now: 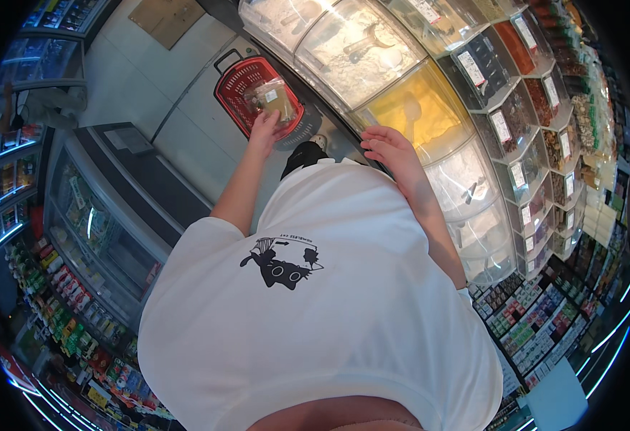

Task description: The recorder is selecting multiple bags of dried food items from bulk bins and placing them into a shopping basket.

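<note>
My left hand is at the near side of a red plastic shopping basket, its fingers over a clear plastic bag. The bag bears a white label and has greenish-brown contents. Whether my fingers grip the bag or only touch it, I cannot tell. My right hand holds nothing; its fingers are loosely bent and apart. It hovers at the front edge of the bulk bins, beside a clear-lidded bin of yellow flour or meal with a scoop inside.
More bins of white powder run along my right. Stepped bins with labels rise behind them. A glass-topped chest freezer stands on my left. Flattened cardboard lies on the tiled floor. Another person is at the far left.
</note>
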Available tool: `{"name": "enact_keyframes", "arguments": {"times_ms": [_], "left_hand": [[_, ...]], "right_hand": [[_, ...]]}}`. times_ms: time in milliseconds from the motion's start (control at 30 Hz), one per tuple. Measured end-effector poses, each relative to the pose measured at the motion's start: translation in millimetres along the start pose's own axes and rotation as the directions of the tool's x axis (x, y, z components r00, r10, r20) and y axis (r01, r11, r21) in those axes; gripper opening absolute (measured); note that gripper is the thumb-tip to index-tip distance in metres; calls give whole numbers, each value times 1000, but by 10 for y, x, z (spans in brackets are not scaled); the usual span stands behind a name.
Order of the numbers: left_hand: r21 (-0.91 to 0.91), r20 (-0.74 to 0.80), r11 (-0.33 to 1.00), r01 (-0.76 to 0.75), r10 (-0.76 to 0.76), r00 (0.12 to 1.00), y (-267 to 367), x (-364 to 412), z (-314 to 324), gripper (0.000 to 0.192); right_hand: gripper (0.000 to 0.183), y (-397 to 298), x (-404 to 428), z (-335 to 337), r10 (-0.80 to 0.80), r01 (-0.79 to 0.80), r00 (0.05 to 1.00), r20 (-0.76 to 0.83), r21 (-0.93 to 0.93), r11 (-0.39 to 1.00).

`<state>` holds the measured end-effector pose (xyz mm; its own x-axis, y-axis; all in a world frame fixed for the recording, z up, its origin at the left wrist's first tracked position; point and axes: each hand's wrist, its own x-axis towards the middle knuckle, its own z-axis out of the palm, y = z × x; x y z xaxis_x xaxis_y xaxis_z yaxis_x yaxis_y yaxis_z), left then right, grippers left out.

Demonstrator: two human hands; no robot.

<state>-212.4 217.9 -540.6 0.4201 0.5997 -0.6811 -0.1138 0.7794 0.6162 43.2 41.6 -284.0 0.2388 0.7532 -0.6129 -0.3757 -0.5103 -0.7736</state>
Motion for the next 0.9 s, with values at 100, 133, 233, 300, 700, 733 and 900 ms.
{"name": "enact_keyframes", "arguments": {"times_ms": [100,133,233,300,700,733,900], "left_hand": [[-44,-170,927,372,-373,912,-777,465,-1513,81],[59,-350,884,463,-416,839,-762,376,-1340,80],[307,-498,719,624,-438,749,-636,-302,-1210,67],[430,-479,615,661,-465,745,-760,-417,-1333,59],[900,-244,317,301,-207,948,-1033,570,-1048,29],[900,-93,422,110,-61,994,-1041,760,-1049,30],[813,454,422,-401,-30,890,-796,1316,-907,14]], "right_hand": [[33,-51,9,38,13,-14,995,100,15,1000],[33,8,28,-9,17,-18,998,67,22,1000],[33,-41,-84,-17,-3,3,1000,16,35,999],[33,-59,-96,-11,-18,17,1000,14,47,999],[30,-28,-71,-302,-77,80,997,-23,158,984],[28,-6,-82,-355,-101,106,994,-40,140,984],[25,124,-150,-634,-91,104,992,-84,171,980]]}}
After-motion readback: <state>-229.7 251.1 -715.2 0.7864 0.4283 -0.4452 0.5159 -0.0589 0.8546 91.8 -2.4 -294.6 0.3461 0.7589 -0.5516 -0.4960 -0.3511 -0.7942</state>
